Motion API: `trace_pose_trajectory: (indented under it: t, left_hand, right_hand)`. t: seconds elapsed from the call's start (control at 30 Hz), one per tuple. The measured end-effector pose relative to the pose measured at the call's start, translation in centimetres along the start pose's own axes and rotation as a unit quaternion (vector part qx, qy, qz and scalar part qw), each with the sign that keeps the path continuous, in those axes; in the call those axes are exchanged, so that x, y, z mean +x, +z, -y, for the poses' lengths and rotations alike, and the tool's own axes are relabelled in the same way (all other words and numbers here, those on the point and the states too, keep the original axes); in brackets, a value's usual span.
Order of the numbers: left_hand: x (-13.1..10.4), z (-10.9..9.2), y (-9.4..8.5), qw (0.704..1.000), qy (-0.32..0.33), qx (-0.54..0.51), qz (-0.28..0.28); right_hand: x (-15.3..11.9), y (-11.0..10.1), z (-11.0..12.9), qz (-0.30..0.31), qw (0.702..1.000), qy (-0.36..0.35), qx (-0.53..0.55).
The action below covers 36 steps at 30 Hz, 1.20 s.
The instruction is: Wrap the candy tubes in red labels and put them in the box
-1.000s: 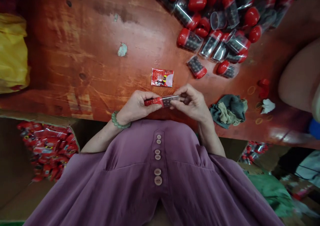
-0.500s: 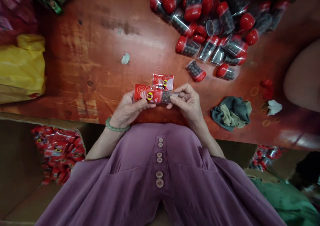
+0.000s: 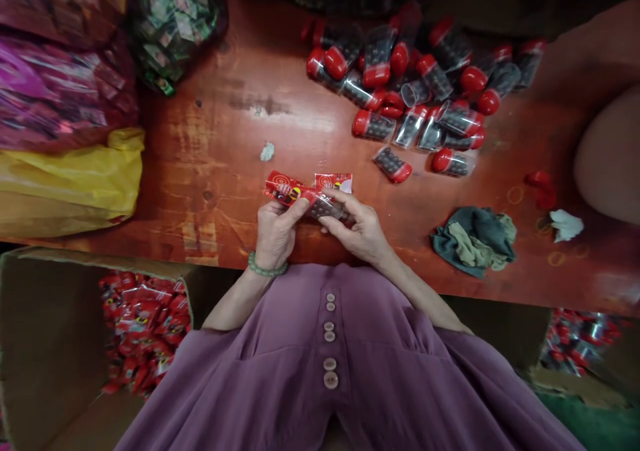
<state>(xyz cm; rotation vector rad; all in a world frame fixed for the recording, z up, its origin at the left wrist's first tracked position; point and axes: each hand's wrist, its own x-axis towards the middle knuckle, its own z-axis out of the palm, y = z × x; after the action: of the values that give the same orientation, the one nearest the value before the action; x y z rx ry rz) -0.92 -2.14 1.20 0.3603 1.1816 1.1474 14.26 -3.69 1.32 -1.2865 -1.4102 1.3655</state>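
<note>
Both hands (image 3: pixel 276 234) (image 3: pixel 357 228) above scuffed reddish table (image 3: pixel 225 178) (cardboard box (image 3: pixel 45 338) below)

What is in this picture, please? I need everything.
Table: one, reddish-brown, across the view
Flat packet: one, red, beyond held pack
Held pack: one, red and clear, centre
Capsules: many, clear-and-red, upper right
Cloth: one, grey-green and beige, right
Scraps: at least two, red and white, far right
Rings: several, yellowish, near cloth
Spots: two, whitish, mid-table
Bags: several, mixed colours, upper left
Left box: one, brown, lower left
Packets: many, red, inside left box
Goods: several, red-and-clear, lower right
Material: one, green, lower-right corner
Rounded shape: one, colour unclear, right edge
Garment: one, purple, bottom centre
Bracelet: one, green, worn left
Left grip: one, bare, on pack's red part
Right grip: one, bare, on pack's clear part
</note>
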Motion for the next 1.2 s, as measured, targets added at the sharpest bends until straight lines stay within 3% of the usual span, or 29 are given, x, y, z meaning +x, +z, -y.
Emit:
trace_pose_trajectory:
  t: [0.17,0.4,0.67,0.83,0.97,1.2]
  left_hand:
    - [-0.1,0.1,-0.2,0.999,0.026,-0.017,0.010]
    - [0.2,-0.8,-0.8,0.994,-0.001,0.056,0.097]
    - [-0.4,-0.5,0.5,0.999,0.025,-0.032,0.026]
    - [-1.0,-1.0,0.0,0.993,0.020,0.058,0.101]
    - [-1.4,-1.4,0.1,0.990,0.013,0.066,0.124]
    - [-2.7,-0.1,0.8,0.996,0.027,-0.002,0.084]
  right_hand:
    - [0.4,0.1,0.0,0.008,1.000,-0.014,0.003]
    - [0.8,-0.5,0.3,0.083,0.983,0.044,0.156]
    - [0.3,0.2,0.5,0.063,0.992,0.024,0.104]
    - [-0.5,0.0,0.4,0.093,0.984,0.023,0.148]
    - [-1.0,-0.1,0.6,0.084,0.984,0.013,0.156]
    - [-1.9,0.4,0.4,0.041,0.988,0.010,0.152]
